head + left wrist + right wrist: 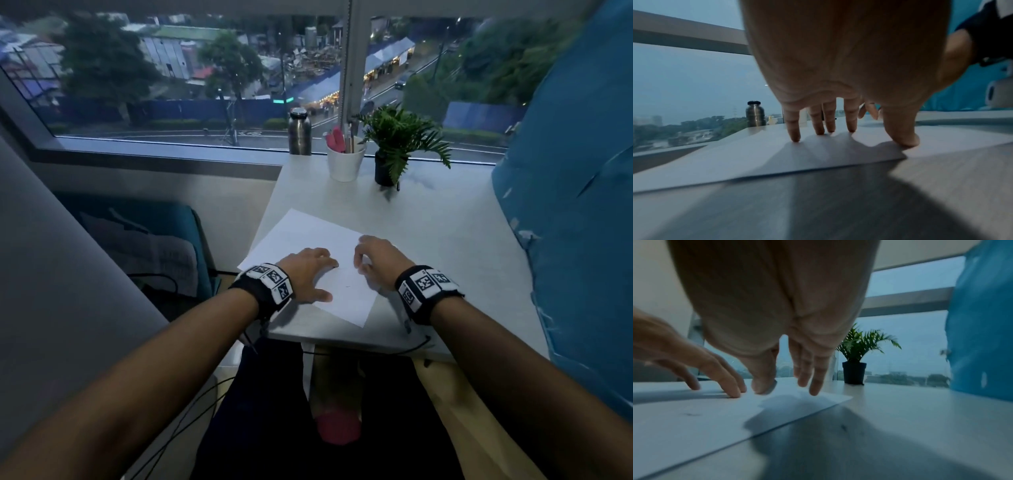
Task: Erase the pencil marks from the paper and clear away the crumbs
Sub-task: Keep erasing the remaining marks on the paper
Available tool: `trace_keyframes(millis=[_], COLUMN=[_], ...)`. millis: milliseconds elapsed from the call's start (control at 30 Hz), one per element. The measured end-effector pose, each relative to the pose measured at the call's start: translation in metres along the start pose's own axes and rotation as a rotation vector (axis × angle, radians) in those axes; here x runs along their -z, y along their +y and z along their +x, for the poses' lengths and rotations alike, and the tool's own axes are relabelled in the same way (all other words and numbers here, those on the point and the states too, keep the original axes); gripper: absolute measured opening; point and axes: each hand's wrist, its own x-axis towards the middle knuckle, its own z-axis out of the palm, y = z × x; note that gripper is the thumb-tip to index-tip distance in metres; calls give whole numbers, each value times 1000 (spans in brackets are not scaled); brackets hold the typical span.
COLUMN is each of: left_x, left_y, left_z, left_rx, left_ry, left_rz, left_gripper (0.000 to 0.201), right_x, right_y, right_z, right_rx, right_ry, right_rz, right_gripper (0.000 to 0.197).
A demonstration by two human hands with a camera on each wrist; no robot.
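Note:
A white sheet of paper (308, 233) lies turned at an angle on the white table (445, 246). My left hand (318, 279) presses its spread fingertips (795, 138) onto the sheet's near part. My right hand (360, 264) hovers just over the sheet near its right corner. In the right wrist view its thumb (764, 382) and fingers hang apart with nothing between them. A tiny dark speck (347, 286) lies on the paper between my hands. Another dark crumb (843, 427) lies on the table beside the sheet's edge. No eraser is in view.
At the table's far edge by the window stand a steel bottle (299, 132), a white cup of pens (345, 159) and a small potted plant (394, 147). A blue plastic cover (582, 205) borders the right side. The table's near edge (342, 337) is above my lap.

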Motion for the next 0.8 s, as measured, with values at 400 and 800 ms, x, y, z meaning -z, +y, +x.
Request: trace_keyframes(millis=[400, 800], left_x=[-7, 7], left_y=[30, -6], left_z=[26, 30], left_rx=[340, 253], left_ry=[140, 5], left_rz=[66, -100], left_gripper=[94, 91], right_x=[-12, 0], right_y=[0, -4], right_z=[-2, 1], right_rx=[-144, -174], right_ry=[97, 45], right_rz=[-75, -62], right_gripper=[24, 12])
